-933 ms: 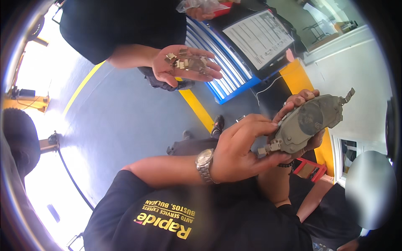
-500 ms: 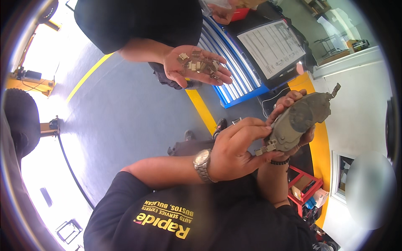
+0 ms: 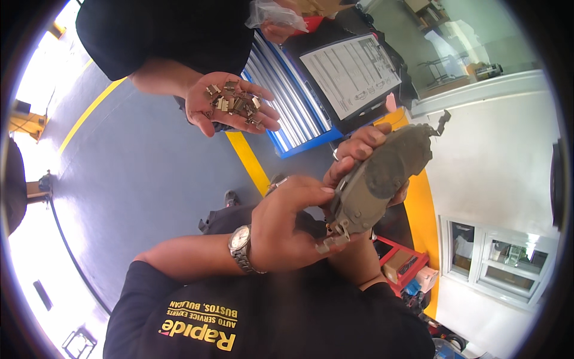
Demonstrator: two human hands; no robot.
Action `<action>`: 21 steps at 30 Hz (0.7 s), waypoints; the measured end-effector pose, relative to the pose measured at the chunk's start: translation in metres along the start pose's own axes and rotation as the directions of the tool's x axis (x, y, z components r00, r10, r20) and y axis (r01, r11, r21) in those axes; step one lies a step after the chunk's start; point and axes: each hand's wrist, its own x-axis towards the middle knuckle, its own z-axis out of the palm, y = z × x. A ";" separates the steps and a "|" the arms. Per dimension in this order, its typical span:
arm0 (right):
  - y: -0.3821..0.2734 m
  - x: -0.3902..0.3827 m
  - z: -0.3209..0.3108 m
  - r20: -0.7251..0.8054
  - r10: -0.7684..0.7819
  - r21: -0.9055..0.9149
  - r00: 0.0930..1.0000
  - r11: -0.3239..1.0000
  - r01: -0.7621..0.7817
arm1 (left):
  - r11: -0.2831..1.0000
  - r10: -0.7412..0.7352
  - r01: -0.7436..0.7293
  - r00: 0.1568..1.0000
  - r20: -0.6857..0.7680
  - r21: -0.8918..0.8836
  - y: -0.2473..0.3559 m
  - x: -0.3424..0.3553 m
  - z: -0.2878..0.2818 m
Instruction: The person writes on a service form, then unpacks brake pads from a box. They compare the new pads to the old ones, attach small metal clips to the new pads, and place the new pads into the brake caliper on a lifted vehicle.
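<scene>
A worn grey-brown brake pad (image 3: 382, 179) is held up at a tilt in front of my chest. My right hand (image 3: 356, 151) wraps round it from behind, its fingers over the upper left edge and another part of the hand showing at the lower right edge. My left hand (image 3: 286, 221), with a watch on its wrist, grips the pad's lower left end. Its fingertips press on the edge, and its thumb lies by a small metal clip (image 3: 333, 241). Another bent clip (image 3: 441, 122) sticks out at the upper right end. Some fingers are hidden behind the pad.
Across from me a co-worker's open palm (image 3: 206, 99) bears several small metal clips (image 3: 230, 103); their other hand has a clear plastic bag (image 3: 276, 17). A blue tool chest (image 3: 293, 96) carries a clipboard with a form (image 3: 351, 75). To the right are a red cart (image 3: 397, 263) and a white wall (image 3: 484, 167).
The whole view has shifted, so everything sits further left in it. The brake pad stays in both my hands, tilted slightly more upright. The co-worker's palm remains held out with the clips.
</scene>
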 end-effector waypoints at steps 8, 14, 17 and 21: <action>-0.007 0.014 0.002 0.162 0.130 0.050 0.978 0.989 -0.140 | 0.997 -0.013 0.004 0.994 -0.108 -0.081 0.008 0.006 0.004; -0.005 0.018 0.002 0.159 0.163 0.060 0.974 0.983 -0.174 | 0.987 0.066 -0.081 0.992 -0.108 -0.137 0.003 0.011 -0.001; 0.000 0.015 0.007 0.059 0.115 0.079 0.992 0.990 -0.120 | 0.992 0.089 -0.098 0.990 -0.108 -0.080 0.004 0.013 -0.002; 0.005 0.014 0.010 -0.065 0.055 0.034 0.996 0.998 -0.053 | 0.995 0.098 -0.098 0.995 -0.004 0.009 -0.001 0.011 -0.009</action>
